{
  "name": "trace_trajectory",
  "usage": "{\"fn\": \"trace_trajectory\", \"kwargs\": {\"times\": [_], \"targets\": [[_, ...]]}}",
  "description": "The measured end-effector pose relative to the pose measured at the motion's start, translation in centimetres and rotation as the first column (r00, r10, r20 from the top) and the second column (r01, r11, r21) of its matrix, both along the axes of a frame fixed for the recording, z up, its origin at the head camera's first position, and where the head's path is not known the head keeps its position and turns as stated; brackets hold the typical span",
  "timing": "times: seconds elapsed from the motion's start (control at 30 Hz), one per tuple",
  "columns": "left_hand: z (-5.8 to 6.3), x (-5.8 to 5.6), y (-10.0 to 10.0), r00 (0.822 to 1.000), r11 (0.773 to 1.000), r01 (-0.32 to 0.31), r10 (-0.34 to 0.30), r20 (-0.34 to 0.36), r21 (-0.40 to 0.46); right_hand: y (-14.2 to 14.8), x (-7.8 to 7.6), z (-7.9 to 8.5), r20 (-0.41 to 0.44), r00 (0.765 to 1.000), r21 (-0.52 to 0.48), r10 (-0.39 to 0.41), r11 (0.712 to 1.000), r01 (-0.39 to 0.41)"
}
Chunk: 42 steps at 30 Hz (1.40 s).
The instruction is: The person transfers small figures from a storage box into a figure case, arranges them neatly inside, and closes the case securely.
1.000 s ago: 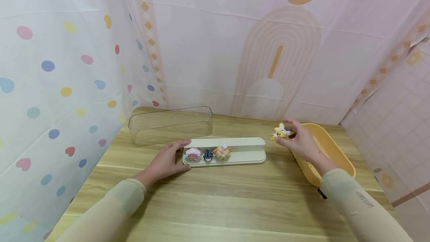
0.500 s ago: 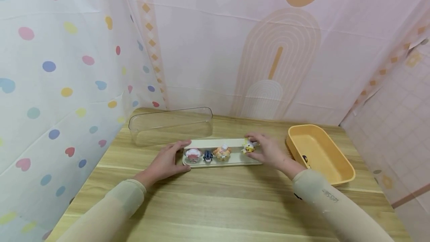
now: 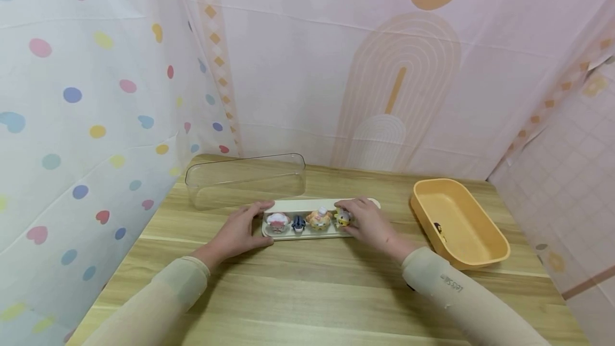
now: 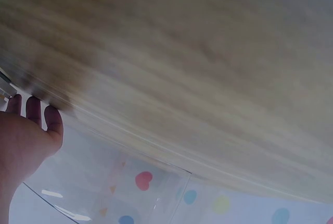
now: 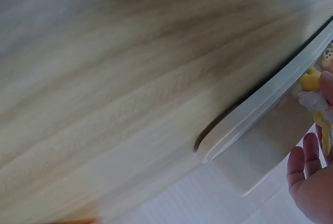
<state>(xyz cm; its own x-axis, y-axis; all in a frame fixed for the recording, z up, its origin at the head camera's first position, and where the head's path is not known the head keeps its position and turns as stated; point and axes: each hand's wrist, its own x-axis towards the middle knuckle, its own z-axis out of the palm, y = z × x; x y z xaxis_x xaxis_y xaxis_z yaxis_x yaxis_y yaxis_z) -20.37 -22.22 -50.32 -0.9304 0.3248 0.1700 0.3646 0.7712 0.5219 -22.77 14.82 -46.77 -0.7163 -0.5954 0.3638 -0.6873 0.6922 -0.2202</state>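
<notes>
A long cream stepped display base [image 3: 297,205] lies in the middle of the table in the head view. My left hand [image 3: 236,233] grips its left end, thumb at the front edge and fingers at the back. Three small figurines stand along its lower step: a pink-and-white one [image 3: 277,223], a dark blue one [image 3: 298,224] and an orange one with a white top [image 3: 319,220]. Just right of these, my right hand [image 3: 372,227] pinches a yellow-and-white figurine [image 3: 343,218] over the base. In the right wrist view that figurine [image 5: 311,99] is partly hidden by my fingers.
A clear plastic cover [image 3: 245,180] stands behind the base at the left. At the right is a yellow bin [image 3: 458,196] with a small dark-and-yellow thing [image 3: 439,228] against its inner wall. Patterned cloth hangs behind the wooden table [image 3: 298,298].
My right hand has carried the yellow-and-white figurine left from beside the yellow bin to the base, close to the orange figurine. My left hand has stayed at the base's left end.
</notes>
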Motion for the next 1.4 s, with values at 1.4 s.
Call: {"fn": "trace_trajectory", "kwargs": {"times": [1.4], "targets": [[-0.23, -0.04, -0.11, 1.000, 1.000, -0.009, 0.009, 0.013, 0.008, 0.03, 0.57, -0.49, -0.050, 0.995, 0.051, -0.085, 0.995, 0.088]]}}
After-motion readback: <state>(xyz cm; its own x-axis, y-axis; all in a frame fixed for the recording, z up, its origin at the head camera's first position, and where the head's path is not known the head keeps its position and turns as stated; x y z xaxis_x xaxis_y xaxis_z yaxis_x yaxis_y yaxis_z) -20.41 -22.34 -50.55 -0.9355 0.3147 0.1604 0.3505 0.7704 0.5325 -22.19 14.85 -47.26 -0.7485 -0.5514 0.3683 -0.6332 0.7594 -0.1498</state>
